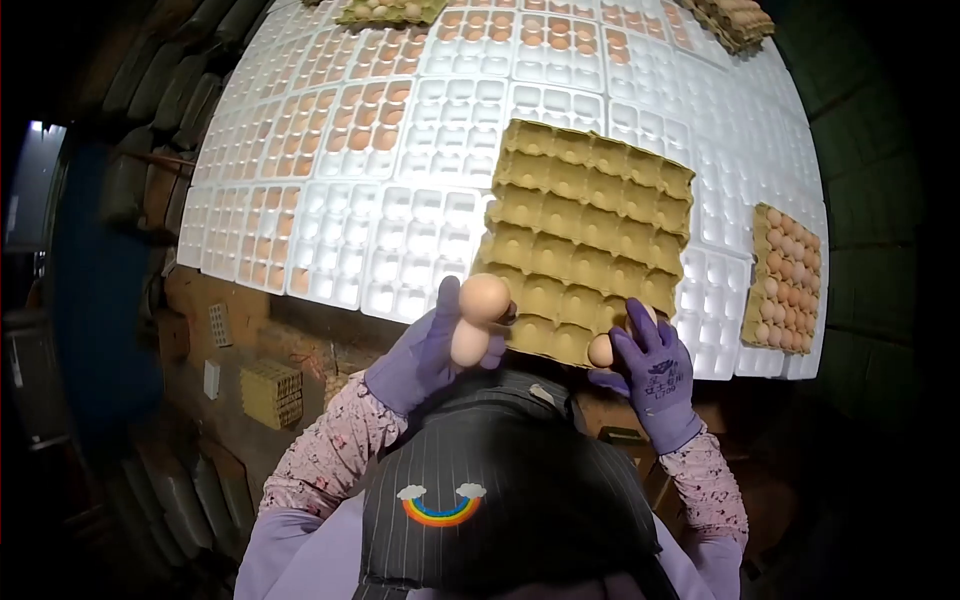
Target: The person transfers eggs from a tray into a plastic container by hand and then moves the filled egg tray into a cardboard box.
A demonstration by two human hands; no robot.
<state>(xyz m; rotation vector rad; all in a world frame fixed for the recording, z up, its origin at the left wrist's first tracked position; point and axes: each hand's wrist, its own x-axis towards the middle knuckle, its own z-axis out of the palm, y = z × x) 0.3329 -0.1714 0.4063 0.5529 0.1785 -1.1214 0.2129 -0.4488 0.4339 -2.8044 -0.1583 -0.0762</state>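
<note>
Two light brown eggs [484,298] rest in my left hand [418,352], which wears a purple glove and has its fingers curled round them. It is close to the near left corner of a yellowish pulp egg tray [560,222] with bare cups. At the tray's near right corner, my right hand [652,370], gloved alike, is closed on eggs. One brown egg [601,351] shows by its fingertips, and another is partly hidden behind the fingers. The pulp tray lies on top of white plastic egg trays [425,235].
White trays cover the wide table, and brown eggs [367,115] fill several at the left and back. A full pulp tray of eggs [786,280] lies at the right edge. More pulp trays [735,20] sit at the back. A stack of pulp trays [271,393] stands on the floor at left.
</note>
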